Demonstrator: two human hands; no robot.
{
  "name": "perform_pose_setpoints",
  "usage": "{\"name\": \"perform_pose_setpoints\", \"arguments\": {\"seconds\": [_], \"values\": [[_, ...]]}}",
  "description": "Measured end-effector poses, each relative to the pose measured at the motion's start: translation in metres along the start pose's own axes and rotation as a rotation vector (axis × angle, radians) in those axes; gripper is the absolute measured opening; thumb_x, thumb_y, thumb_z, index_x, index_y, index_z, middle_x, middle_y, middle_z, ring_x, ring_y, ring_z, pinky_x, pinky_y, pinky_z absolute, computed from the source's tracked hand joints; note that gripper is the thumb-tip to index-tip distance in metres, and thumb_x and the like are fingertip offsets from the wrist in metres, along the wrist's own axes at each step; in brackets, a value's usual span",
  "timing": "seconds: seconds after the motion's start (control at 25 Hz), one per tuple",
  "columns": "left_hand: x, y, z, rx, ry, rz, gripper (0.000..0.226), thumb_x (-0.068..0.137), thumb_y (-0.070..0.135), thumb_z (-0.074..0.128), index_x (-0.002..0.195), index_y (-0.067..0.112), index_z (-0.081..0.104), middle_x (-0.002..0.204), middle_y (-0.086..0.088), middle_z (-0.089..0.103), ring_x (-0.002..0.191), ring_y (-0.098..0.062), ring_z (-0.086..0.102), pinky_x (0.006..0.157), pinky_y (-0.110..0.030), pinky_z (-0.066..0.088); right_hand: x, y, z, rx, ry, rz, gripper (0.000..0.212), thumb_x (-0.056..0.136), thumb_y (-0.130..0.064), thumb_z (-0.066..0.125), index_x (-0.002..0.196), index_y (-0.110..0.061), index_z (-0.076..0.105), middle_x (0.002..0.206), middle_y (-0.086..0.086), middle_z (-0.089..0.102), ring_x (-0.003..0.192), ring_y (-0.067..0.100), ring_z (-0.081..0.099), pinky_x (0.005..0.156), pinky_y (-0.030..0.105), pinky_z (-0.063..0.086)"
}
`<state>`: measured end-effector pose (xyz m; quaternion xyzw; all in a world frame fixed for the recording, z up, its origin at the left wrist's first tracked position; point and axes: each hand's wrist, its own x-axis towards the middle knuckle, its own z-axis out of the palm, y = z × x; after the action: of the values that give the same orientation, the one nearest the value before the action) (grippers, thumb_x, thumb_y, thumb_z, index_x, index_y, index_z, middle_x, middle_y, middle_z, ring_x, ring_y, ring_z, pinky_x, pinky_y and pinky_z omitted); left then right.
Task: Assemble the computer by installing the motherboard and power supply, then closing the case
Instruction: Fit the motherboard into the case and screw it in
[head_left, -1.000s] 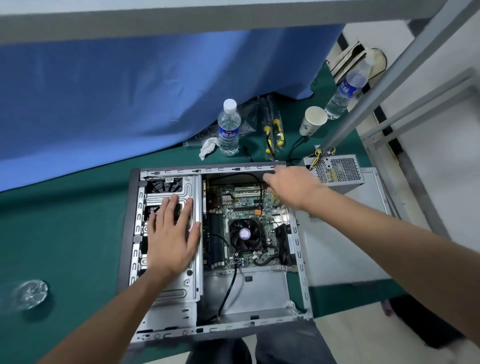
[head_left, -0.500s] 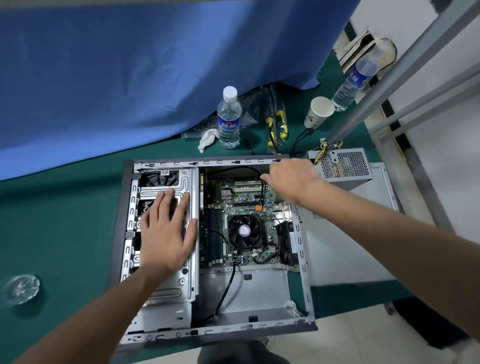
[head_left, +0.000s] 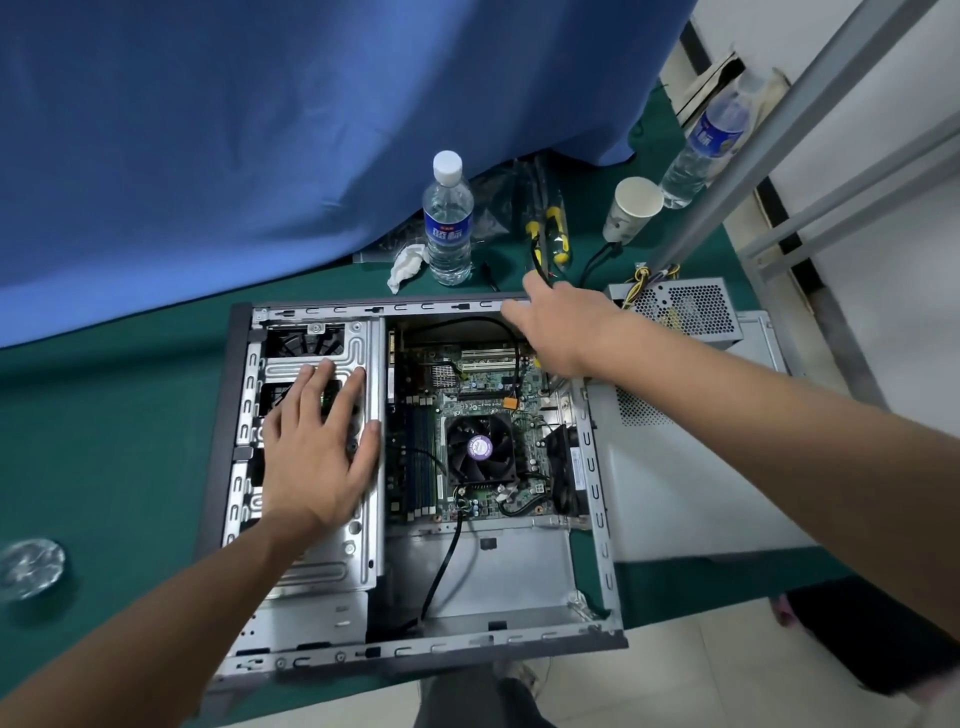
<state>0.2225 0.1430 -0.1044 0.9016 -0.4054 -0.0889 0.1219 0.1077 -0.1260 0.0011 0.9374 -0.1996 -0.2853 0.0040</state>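
Open computer case (head_left: 236, 415) on the table (head_left: 104, 441), motherboard (head_left: 467, 410) already seated inside; power supply (head_left: 680, 309) outside, uninstalled, side panel (head_left: 691, 483) off. Left hand (head_left: 317, 452) flat, fingers spread on drive cage (head_left: 358, 551); right hand (head_left: 563, 330) possibly pinching a cable, unclear

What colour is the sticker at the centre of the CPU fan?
Purple, with pale print, on the CPU fan sticker; shows in the head view, the only one.

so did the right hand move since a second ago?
Yes: the right hand went from over the motherboard toward the case's far rim.
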Motion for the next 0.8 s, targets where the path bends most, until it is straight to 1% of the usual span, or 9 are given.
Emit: {"name": "perform_pose_setpoints", "arguments": {"seconds": [0.12, 0.2, 0.32, 0.4, 0.52, 0.6, 0.68, 0.72, 0.8], "values": [[0.001, 0.0, 0.001, 0.003, 0.001, 0.0, 0.064, 0.095, 0.057, 0.024, 0.154, 0.031, 0.03, 0.161, -0.006, 0.023, 0.15, -0.023, 0.013, 0.116, -0.052, 0.017, -0.008, -0.01, 0.007, -0.211, 0.116, 0.031, 0.013, 0.099, -0.014, 0.053, 0.111, -0.014, 0.055, 0.085, 0.001, 0.045, 0.072, 0.022, 0.049, 0.047, 0.03, 0.029], [0.0, -0.001, 0.001, 0.002, 0.004, 0.0, 0.064, 0.095, 0.057, 0.025, 0.153, 0.031, 0.03, 0.161, -0.006, 0.023, 0.15, -0.023, 0.013, 0.115, -0.051, 0.017, -0.008, -0.014, 0.01, -0.249, 0.101, 0.104, 0.022, 0.106, -0.027, 0.043, 0.098, -0.015, 0.06, 0.074, -0.002, 0.051, 0.064, 0.02, 0.049, 0.044, 0.027, 0.026], [0.0, -0.001, 0.001, 0.0, 0.005, 0.003, 0.063, 0.096, 0.057, 0.025, 0.153, 0.031, 0.03, 0.161, -0.006, 0.024, 0.15, -0.023, 0.013, 0.115, -0.051, 0.018, -0.003, -0.006, 0.003, -0.102, 0.017, 0.012, 0.028, 0.103, -0.019, 0.044, 0.13, -0.015, 0.048, 0.128, 0.015, 0.047, 0.085, 0.027, 0.055, 0.053, 0.035, 0.038], [0.001, -0.001, 0.001, -0.001, 0.006, 0.003, 0.063, 0.096, 0.056, 0.025, 0.153, 0.031, 0.031, 0.16, -0.006, 0.024, 0.15, -0.023, 0.013, 0.115, -0.051, 0.018, -0.002, -0.002, 0.0, -0.115, 0.012, -0.13, 0.045, 0.094, -0.002, 0.048, 0.135, -0.019, 0.045, 0.121, 0.014, 0.043, 0.085, 0.027, 0.051, 0.058, 0.037, 0.041], [0.001, -0.001, 0.001, 0.001, 0.005, 0.006, 0.063, 0.095, 0.056, 0.026, 0.153, 0.031, 0.031, 0.16, -0.007, 0.024, 0.15, -0.023, 0.014, 0.115, -0.051, 0.019, -0.008, -0.003, 0.007, -0.232, 0.139, -0.069, 0.021, 0.104, -0.018, 0.042, 0.119, -0.015, 0.057, 0.09, 0.002, 0.049, 0.074, 0.024, 0.051, 0.057, 0.034, 0.042], [0.001, -0.001, 0.0, 0.004, 0.003, 0.003, 0.063, 0.095, 0.056, 0.025, 0.153, 0.031, 0.031, 0.16, -0.006, 0.024, 0.15, -0.023, 0.013, 0.115, -0.05, 0.018, -0.009, -0.003, 0.008, -0.204, 0.098, 0.026, 0.036, 0.108, -0.036, 0.032, 0.12, -0.013, 0.057, 0.106, 0.007, 0.06, 0.083, 0.026, 0.06, 0.062, 0.036, 0.048], [0.001, 0.0, 0.0, 0.0, 0.007, 0.002, 0.064, 0.095, 0.056, 0.025, 0.153, 0.03, 0.032, 0.16, -0.006, 0.024, 0.15, -0.023, 0.014, 0.115, -0.05, 0.018, -0.007, 0.002, 0.006, -0.081, -0.005, 0.03, 0.034, 0.105, -0.029, 0.039, 0.137, -0.017, 0.042, 0.142, 0.019, 0.039, 0.09, 0.033, 0.062, 0.065, 0.039, 0.05], [0.001, 0.0, -0.001, -0.005, 0.01, 0.002, 0.064, 0.095, 0.056, 0.025, 0.153, 0.03, 0.033, 0.16, -0.007, 0.025, 0.15, -0.023, 0.014, 0.115, -0.05, 0.018, -0.007, 0.006, 0.003, -0.02, -0.041, -0.01, 0.039, 0.101, -0.018, 0.045, 0.14, -0.021, 0.039, 0.147, 0.019, 0.029, 0.086, 0.032, 0.06, 0.063, 0.039, 0.048], [0.001, 0.0, -0.001, -0.011, 0.012, 0.005, 0.064, 0.095, 0.056, 0.025, 0.152, 0.03, 0.034, 0.16, -0.007, 0.026, 0.149, -0.024, 0.015, 0.115, -0.05, 0.018, -0.01, 0.007, 0.001, -0.016, -0.025, -0.093, 0.041, 0.093, -0.006, 0.05, 0.131, -0.021, 0.047, 0.13, 0.015, 0.04, 0.072, 0.024, 0.052, 0.057, 0.036, 0.043]]}}
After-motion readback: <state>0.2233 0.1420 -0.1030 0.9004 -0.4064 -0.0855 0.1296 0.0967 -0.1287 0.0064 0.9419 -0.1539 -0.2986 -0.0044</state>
